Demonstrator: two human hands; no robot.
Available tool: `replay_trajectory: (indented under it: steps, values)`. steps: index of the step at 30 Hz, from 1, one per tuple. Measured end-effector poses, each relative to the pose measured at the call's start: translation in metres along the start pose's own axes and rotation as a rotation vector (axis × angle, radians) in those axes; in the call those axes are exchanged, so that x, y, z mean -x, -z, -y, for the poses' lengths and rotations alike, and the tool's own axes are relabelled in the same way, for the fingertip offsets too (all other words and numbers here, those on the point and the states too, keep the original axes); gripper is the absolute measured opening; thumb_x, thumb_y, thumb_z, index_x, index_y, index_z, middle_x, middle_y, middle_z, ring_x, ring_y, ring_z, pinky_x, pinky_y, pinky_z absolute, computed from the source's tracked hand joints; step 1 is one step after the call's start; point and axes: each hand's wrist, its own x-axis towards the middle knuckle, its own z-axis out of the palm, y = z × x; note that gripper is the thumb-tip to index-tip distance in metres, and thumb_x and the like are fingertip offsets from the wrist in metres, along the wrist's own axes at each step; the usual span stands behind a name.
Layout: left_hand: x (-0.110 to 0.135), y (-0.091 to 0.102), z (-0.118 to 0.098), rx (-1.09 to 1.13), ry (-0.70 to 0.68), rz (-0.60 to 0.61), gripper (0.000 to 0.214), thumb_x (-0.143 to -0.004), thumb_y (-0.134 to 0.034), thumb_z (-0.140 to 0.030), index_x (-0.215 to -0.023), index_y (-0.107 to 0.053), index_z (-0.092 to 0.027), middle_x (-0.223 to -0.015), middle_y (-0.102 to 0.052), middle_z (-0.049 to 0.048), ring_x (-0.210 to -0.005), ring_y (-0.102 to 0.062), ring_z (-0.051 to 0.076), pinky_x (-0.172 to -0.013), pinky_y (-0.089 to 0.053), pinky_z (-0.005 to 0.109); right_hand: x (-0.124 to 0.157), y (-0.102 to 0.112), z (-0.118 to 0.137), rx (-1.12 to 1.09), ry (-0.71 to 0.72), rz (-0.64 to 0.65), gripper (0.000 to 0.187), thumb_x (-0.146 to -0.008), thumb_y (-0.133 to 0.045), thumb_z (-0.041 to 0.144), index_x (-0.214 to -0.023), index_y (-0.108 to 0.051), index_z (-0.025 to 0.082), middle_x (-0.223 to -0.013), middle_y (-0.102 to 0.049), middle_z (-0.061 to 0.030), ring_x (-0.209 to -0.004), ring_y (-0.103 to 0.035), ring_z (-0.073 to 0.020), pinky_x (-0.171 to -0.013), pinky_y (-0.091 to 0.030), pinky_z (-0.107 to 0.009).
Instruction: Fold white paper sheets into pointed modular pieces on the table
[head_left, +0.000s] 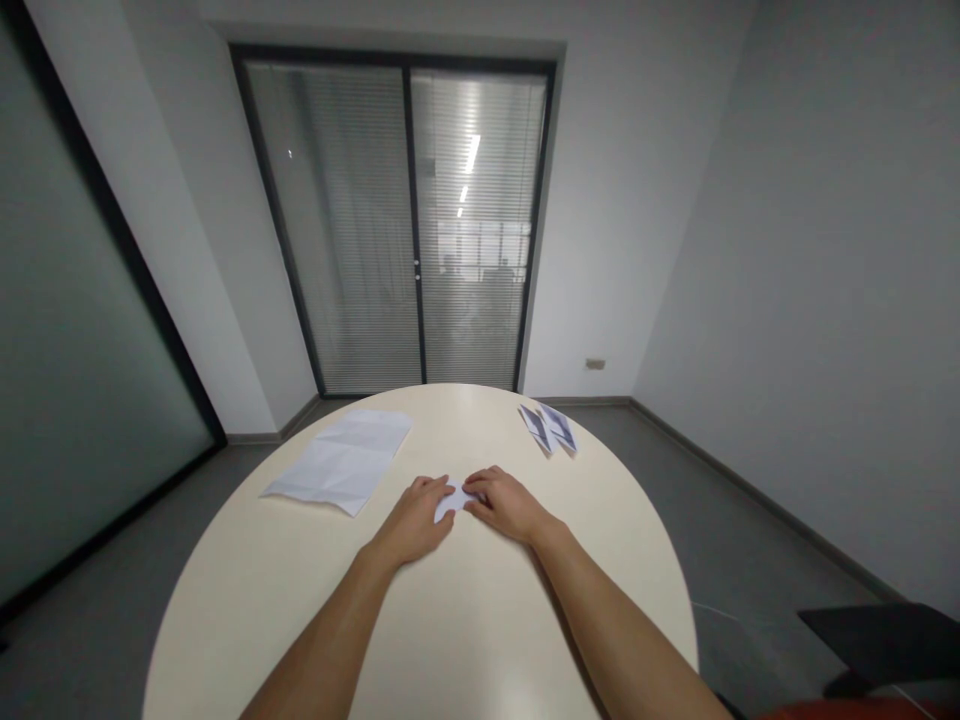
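A small white piece of folded paper [448, 503] lies on the round cream table [465, 610], between my two hands. My left hand [418, 517] grips its left side, with thumb and fingers closed about the edge. From the other side, my right hand [507, 502] holds the right edge, its thumb near me and its fingers curled over the far part. Both hands rest low at the tabletop and cover much of the paper, so its full shape is hidden.
A large creased white sheet [341, 458] lies at the table's far left. Two folded paper pieces with dark printing [549, 428] sit at the far right. Beyond the table stands a glass door with blinds [412, 230]. A black chair part [885, 640] shows at lower right.
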Motion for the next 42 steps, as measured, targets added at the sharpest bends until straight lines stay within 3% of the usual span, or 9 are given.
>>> replay_trajectory:
  steps: [9, 21, 28, 32, 39, 42]
  values:
    - [-0.001, 0.001, -0.004, 0.099, -0.002, -0.013, 0.039, -0.090, -0.055, -0.024, -0.127, -0.065, -0.018, -0.134, -0.065, 0.0082, -0.123, -0.056, 0.023, -0.111, -0.044, 0.037, 0.001, 0.001, 0.003, -0.014, -0.033, 0.006, 0.034, -0.098, -0.055, 0.041, -0.118, -0.072, 0.019, -0.116, -0.072, -0.0093, -0.110, -0.061, -0.0229, -0.098, -0.044, -0.033]
    - [-0.005, 0.000, -0.007, 0.130, 0.108, -0.175, 0.023, -0.091, -0.059, -0.030, -0.113, -0.063, -0.023, -0.113, -0.071, 0.0038, -0.104, -0.067, 0.020, -0.094, -0.052, 0.033, 0.000, 0.006, 0.009, -0.008, -0.175, -0.004, 0.040, -0.102, -0.044, 0.046, -0.115, -0.074, 0.023, -0.111, -0.075, -0.0076, -0.103, -0.065, -0.0221, -0.088, -0.044, -0.030]
    - [-0.008, -0.002, -0.001, 0.144, 0.196, -0.259, 0.037, -0.089, -0.061, -0.030, -0.125, -0.057, -0.026, -0.129, -0.066, 0.0048, -0.117, -0.064, 0.022, -0.100, -0.051, 0.036, -0.003, 0.005, 0.009, -0.072, -0.233, -0.020, 0.046, -0.105, -0.035, 0.044, -0.108, -0.074, 0.020, -0.106, -0.076, -0.0086, -0.095, -0.068, -0.0211, -0.084, -0.045, -0.028]
    - [-0.010, -0.001, -0.001, 0.214, 0.243, -0.252, 0.044, -0.087, -0.062, -0.025, -0.130, -0.052, -0.026, -0.124, -0.070, 0.0048, -0.109, -0.068, 0.020, -0.097, -0.052, 0.034, -0.004, 0.003, 0.006, -0.080, -0.282, -0.053, 0.046, -0.106, -0.034, 0.043, -0.105, -0.074, 0.020, -0.100, -0.077, -0.0095, -0.088, -0.069, -0.0208, -0.079, -0.045, -0.028]
    - [-0.009, 0.004, -0.007, 0.143, 0.206, -0.169, 0.033, -0.090, -0.058, -0.021, -0.122, -0.061, -0.028, -0.116, -0.075, 0.0020, -0.103, -0.070, 0.019, -0.092, -0.053, 0.031, -0.003, -0.004, 0.000, -0.105, -0.360, -0.118, 0.044, -0.104, -0.037, 0.038, -0.136, -0.059, 0.019, -0.120, -0.073, -0.0114, -0.106, -0.068, -0.0227, -0.092, -0.046, -0.031]
    - [-0.008, 0.006, -0.009, 0.111, 0.185, -0.129, 0.032, -0.090, -0.058, -0.021, -0.121, -0.066, -0.027, -0.117, -0.075, 0.0024, -0.107, -0.070, 0.020, -0.095, -0.053, 0.032, -0.003, -0.006, -0.001, -0.110, -0.362, -0.122, 0.044, -0.103, -0.038, 0.035, -0.139, -0.057, 0.019, -0.126, -0.070, -0.0114, -0.113, -0.065, -0.0232, -0.099, -0.045, -0.033]
